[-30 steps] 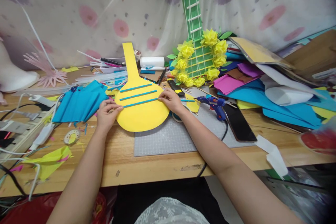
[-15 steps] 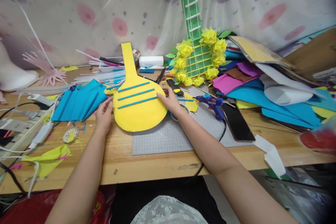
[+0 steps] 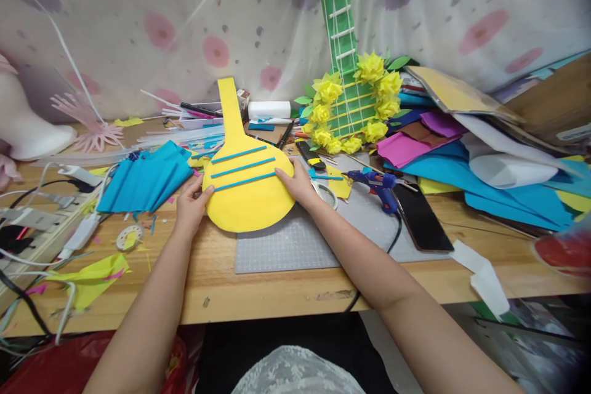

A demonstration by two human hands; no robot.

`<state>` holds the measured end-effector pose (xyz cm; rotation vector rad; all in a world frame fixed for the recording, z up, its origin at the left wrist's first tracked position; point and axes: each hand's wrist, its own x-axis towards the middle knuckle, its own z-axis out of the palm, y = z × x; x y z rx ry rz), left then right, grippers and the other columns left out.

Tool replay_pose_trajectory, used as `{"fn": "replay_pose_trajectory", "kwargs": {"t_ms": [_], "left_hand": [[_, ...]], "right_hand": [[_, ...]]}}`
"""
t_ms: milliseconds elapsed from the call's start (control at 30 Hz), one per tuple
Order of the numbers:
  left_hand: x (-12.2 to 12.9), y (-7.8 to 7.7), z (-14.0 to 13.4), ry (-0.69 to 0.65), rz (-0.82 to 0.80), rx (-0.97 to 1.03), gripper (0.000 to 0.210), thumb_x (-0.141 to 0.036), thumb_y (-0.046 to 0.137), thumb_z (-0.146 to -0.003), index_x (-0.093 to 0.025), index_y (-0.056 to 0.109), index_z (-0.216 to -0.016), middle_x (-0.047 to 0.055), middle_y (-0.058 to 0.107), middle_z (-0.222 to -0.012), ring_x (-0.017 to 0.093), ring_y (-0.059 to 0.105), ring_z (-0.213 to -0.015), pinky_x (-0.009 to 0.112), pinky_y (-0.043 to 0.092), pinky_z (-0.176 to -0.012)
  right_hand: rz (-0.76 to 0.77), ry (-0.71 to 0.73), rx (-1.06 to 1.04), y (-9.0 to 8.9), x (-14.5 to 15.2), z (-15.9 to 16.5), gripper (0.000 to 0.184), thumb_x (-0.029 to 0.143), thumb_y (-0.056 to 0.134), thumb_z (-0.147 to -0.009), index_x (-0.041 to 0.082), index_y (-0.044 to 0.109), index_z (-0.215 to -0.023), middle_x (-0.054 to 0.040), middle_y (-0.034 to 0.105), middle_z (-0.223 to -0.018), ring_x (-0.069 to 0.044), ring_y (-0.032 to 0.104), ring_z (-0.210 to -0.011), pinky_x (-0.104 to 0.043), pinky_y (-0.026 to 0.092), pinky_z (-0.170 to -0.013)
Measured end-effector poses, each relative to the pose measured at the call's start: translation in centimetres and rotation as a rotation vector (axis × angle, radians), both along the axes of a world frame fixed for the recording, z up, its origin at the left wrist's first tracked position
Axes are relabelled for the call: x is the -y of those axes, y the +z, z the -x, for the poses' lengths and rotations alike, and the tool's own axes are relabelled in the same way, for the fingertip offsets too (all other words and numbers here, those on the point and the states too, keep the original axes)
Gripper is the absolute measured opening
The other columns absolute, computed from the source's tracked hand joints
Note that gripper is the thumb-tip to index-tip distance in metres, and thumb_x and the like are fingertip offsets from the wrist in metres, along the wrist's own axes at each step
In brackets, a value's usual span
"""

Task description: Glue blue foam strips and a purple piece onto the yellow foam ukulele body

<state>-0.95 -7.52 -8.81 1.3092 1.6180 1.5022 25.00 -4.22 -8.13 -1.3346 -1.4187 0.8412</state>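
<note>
Between my two hands is a yellow paper guitar shape with a round body and a straight neck pointing away from me. Three blue strips lie slantwise across its body. My left hand grips the left edge, its thumb on the front face near the lowest strip. At the right edge, my right hand has its thumb on the front by that strip's end, with the other fingers hidden behind. The guitar shape is tilted up above the grey cutting mat.
A green guitar with yellow paper flowers leans on the back curtain. Right of my hands lie a blue glue gun, a phone and piled coloured paper. Pleated blue paper and a power strip are at left.
My left hand has closed on the guitar shape's left edge, bringing its thumb onto the front. My right hand keeps its hold. The whole view has shifted slightly.
</note>
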Motion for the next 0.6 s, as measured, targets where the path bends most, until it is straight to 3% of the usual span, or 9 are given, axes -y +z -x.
{"fn": "replay_pose_trajectory", "kwargs": {"t_ms": [300, 467, 600], "left_hand": [[0.5, 0.7, 0.0, -0.001, -0.036, -0.04, 0.059, -0.044, 0.072, -0.058, -0.021, 0.064, -0.112, 0.009, 0.054, -0.118, 0.022, 0.055, -0.104, 0.033, 0.047, -0.088], [1.0, 1.3, 0.3, -0.024, -0.154, 0.002, 0.051, -0.049, 0.057, -0.074, -0.021, 0.061, -0.117, 0.008, 0.054, -0.121, 0.022, 0.051, -0.111, 0.029, 0.044, -0.09], [1.0, 1.4, 0.3, -0.061, -0.187, 0.046, 0.05, -0.051, 0.047, -0.081, -0.023, 0.058, -0.121, 0.007, 0.051, -0.128, 0.021, 0.049, -0.116, 0.029, 0.043, -0.092]], "right_hand": [[-0.021, 0.04, -0.01, 0.3, 0.5, -0.1, 0.039, 0.041, 0.057, -0.073, 0.019, 0.045, -0.103, -0.0101, 0.056, -0.108, -0.024, 0.052, -0.101, -0.042, 0.041, -0.091], [-0.009, 0.126, -0.137, 0.2, 0.6, -0.8, 0.05, 0.048, 0.056, -0.075, 0.02, 0.042, -0.114, -0.009, 0.053, -0.119, -0.022, 0.05, -0.109, -0.039, 0.041, -0.093], [0.0, 0.114, -0.239, 0.2, 0.4, -1.2, 0.046, 0.057, 0.036, -0.084, 0.024, 0.047, -0.114, -0.0053, 0.053, -0.122, -0.019, 0.048, -0.114, -0.038, 0.039, -0.098]]}}
